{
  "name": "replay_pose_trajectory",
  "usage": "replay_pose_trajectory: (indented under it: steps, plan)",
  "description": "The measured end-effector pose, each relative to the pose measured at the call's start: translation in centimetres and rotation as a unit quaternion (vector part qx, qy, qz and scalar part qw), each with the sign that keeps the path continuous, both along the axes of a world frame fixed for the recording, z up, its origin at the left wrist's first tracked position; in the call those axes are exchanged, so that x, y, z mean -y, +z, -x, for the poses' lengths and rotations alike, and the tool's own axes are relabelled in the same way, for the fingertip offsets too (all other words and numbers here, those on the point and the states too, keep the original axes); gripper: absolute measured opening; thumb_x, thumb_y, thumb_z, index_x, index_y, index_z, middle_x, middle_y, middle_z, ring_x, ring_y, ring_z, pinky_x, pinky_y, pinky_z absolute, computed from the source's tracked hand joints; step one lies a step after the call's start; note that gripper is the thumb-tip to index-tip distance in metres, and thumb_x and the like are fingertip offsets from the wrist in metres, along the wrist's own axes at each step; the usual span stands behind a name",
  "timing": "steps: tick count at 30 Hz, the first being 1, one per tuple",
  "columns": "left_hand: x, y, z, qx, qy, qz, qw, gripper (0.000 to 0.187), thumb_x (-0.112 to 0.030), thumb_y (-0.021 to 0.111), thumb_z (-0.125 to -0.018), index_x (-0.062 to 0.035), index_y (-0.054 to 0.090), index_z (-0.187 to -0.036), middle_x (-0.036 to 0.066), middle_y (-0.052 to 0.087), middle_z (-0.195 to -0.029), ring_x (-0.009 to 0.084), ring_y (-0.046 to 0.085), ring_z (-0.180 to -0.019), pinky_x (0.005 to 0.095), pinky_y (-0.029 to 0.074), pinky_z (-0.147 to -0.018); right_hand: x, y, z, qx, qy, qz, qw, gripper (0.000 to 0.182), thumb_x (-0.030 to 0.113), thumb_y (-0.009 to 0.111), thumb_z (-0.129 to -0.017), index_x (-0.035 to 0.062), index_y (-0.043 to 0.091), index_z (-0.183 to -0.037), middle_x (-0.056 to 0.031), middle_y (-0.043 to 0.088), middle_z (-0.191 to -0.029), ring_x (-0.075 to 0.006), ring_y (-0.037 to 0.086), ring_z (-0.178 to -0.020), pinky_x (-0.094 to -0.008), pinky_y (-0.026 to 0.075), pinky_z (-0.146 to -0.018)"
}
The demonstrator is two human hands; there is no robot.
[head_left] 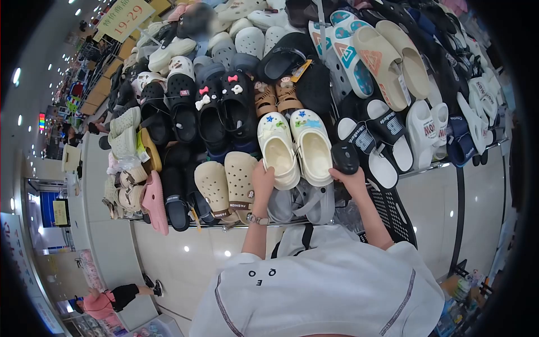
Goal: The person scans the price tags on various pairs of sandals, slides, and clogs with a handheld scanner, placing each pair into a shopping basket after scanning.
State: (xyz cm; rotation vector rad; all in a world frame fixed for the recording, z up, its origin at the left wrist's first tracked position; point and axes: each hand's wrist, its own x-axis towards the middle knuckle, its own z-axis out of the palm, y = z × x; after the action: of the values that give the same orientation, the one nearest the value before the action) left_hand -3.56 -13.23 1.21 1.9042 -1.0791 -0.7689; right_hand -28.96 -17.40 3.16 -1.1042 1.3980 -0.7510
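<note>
A pair of cream clogs with star and cartoon charms, the left clog [279,157] and the right clog [313,154], stands heel towards me on the shoe pile. My left hand [263,178] is closed on the outer heel side of the left one. At the right one's heel, my right hand [349,178] grips the outer edge, most fingers hidden. A black rounded object [345,158] overlaps that hand's upper side. Below the pair lie grey translucent clogs [314,206]. Beige clogs [240,177] lie just left of my left hand.
Black clogs with bow charms [238,109] lie behind on the left. Black-and-white slides [387,132] and beige slides [379,67] fill the right side. A metal rail [438,165] edges the display. A price sign [126,18] stands at the back left. Another person [106,303] is at lower left.
</note>
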Motion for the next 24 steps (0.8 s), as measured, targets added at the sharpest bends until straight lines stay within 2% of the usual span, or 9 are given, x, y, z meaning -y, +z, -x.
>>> replay_pose_trajectory:
  steps: [4, 6, 8, 10, 14, 19, 21, 23, 24]
  plan:
    - [-0.7, 2.2, 1.6, 0.064, 0.028, 0.019, 0.997, 0.028, -0.007, 0.046, -0.072, 0.0046, 0.054, -0.096, 0.012, 0.06, -0.081, 0.0176, 0.056, -0.073, 0.0301, 0.043, -0.067, 0.8, 0.0, -0.1, 0.033, -0.003, -0.059, 0.998, 0.032, 0.019, 0.077, -0.06, 0.0013, 0.06, -0.082, -0.0041, 0.061, -0.073, -0.0089, 0.055, -0.061, -0.0248, 0.045, -0.058]
    - [-0.8, 1.3, 1.4, 0.037, 0.029, 0.027, 0.999, 0.029, -0.007, 0.046, -0.072, 0.0044, 0.054, -0.098, 0.011, 0.06, -0.079, 0.0164, 0.055, -0.071, 0.0294, 0.042, -0.066, 0.8, -0.2, -0.5, 0.038, -0.022, -0.062, 0.997, 0.033, 0.019, 0.077, -0.06, 0.0008, 0.06, -0.082, -0.0041, 0.061, -0.074, -0.0099, 0.056, -0.062, -0.0253, 0.045, -0.059]
    - [-1.2, 0.7, 1.4, 0.009, 0.031, 0.036, 0.999, 0.03, -0.007, 0.047, -0.073, 0.0042, 0.054, -0.1, 0.01, 0.059, -0.078, 0.0153, 0.054, -0.069, 0.0286, 0.042, -0.064, 0.6, -1.0, -0.9, 0.023, -0.038, 0.028, 0.999, 0.035, 0.018, 0.077, -0.06, -0.0002, 0.06, -0.084, -0.0048, 0.061, -0.076, -0.0118, 0.057, -0.066, -0.0266, 0.045, -0.062]
    - [-1.3, 2.0, 1.6, 0.108, 0.019, 0.08, 0.991, 0.033, -0.006, 0.047, -0.074, 0.0036, 0.052, -0.105, 0.009, 0.059, -0.08, 0.0132, 0.052, -0.068, 0.0275, 0.042, -0.064, -0.1, -1.1, -1.1, 0.022, -0.043, 0.055, 0.997, 0.036, 0.018, 0.077, -0.06, -0.0007, 0.059, -0.084, -0.0051, 0.061, -0.076, -0.0124, 0.057, -0.068, -0.027, 0.045, -0.063]
    - [-1.9, 1.9, 1.0, 0.09, 0.025, 0.079, 0.993, 0.036, -0.004, 0.046, -0.075, 0.0032, 0.05, -0.111, 0.01, 0.059, -0.083, 0.0131, 0.052, -0.071, 0.0271, 0.042, -0.065, -1.9, 0.3, -2.4, 0.039, -0.06, 0.084, 0.994, 0.032, 0.015, 0.076, -0.061, -0.0012, 0.059, -0.084, -0.0054, 0.061, -0.077, -0.0121, 0.057, -0.069, -0.0266, 0.045, -0.065]
    - [-0.2, 0.2, 0.2, 0.095, 0.048, 0.175, 0.979, 0.037, -0.001, 0.042, -0.076, 0.0038, 0.046, -0.112, 0.014, 0.057, -0.094, 0.0194, 0.054, -0.085, 0.0296, 0.041, -0.076, -1.4, -0.4, -4.1, 0.055, -0.096, 0.171, 0.979, 0.03, 0.013, 0.075, -0.064, -0.0013, 0.058, -0.085, -0.0055, 0.062, -0.076, -0.0122, 0.057, -0.069, -0.0264, 0.045, -0.065]
    - [0.9, 0.0, -0.5, 0.114, 0.035, 0.163, 0.979, 0.037, -0.001, 0.043, -0.075, 0.0038, 0.046, -0.112, 0.017, 0.056, -0.097, 0.024, 0.054, -0.088, 0.032, 0.041, -0.078, -0.1, 0.1, -4.5, 0.025, -0.084, 0.202, 0.976, 0.034, 0.015, 0.074, -0.064, -0.0023, 0.057, -0.088, -0.0089, 0.063, -0.076, -0.0153, 0.06, -0.07, -0.0281, 0.046, -0.066]
    - [1.7, 0.1, -0.8, 0.132, 0.025, 0.151, 0.979, 0.038, -0.001, 0.043, -0.075, 0.0038, 0.045, -0.112, 0.02, 0.055, -0.099, 0.0285, 0.054, -0.092, 0.0345, 0.041, -0.079, 1.3, 1.0, -4.9, -0.078, -0.047, 0.208, 0.974, 0.038, 0.017, 0.073, -0.064, -0.0031, 0.056, -0.091, -0.0135, 0.063, -0.079, -0.0203, 0.062, -0.074, -0.0302, 0.046, -0.068]
    - [2.1, 0.3, -0.9, 0.17, 0.005, 0.102, 0.98, 0.04, -0.003, 0.045, -0.075, 0.0065, 0.042, -0.114, 0.023, 0.054, -0.099, 0.0328, 0.052, -0.091, 0.0381, 0.04, -0.079, 1.8, 0.4, -5.1, -0.065, -0.041, 0.213, 0.974, 0.04, 0.018, 0.073, -0.064, -0.0031, 0.055, -0.093, -0.0159, 0.063, -0.081, -0.0252, 0.063, -0.078, -0.0317, 0.047, -0.069]
